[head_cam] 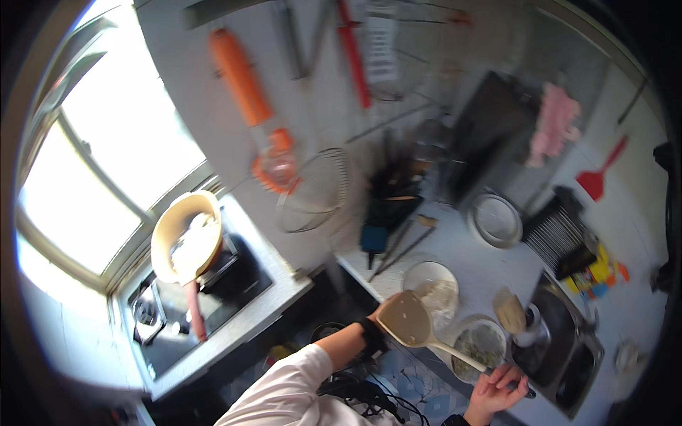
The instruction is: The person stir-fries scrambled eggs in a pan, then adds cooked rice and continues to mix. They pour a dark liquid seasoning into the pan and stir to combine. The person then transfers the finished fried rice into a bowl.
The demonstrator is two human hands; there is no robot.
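Observation:
My right hand (pixel 498 388) is closed around the dark handle of a beige ladle (pixel 407 319), which slants up and left over the counter's edge. Most of my left hand (pixel 382 309) is hidden behind the ladle's head, so its hold cannot be seen. Beside it is a white bowl (pixel 413 274) with a pale, lumpy food in it. Another pale bowl (pixel 496 327), holding a food with green bits, stands under the ladle's handle. At the left, a yellowish pan (pixel 160 250) with a reddish handle sits on the stove and holds whitish food.
A double steel sink (pixel 549 346) lies at the right, beside a draining rack (pixel 559 234) and stacked white bowls (pixel 495 218). Chopsticks or tongs (pixel 402 247) lie on the counter. A wire strainer (pixel 314 191) and an orange-handled utensil (pixel 242 80) hang on the wall. Cables (pixel 362 391) show below.

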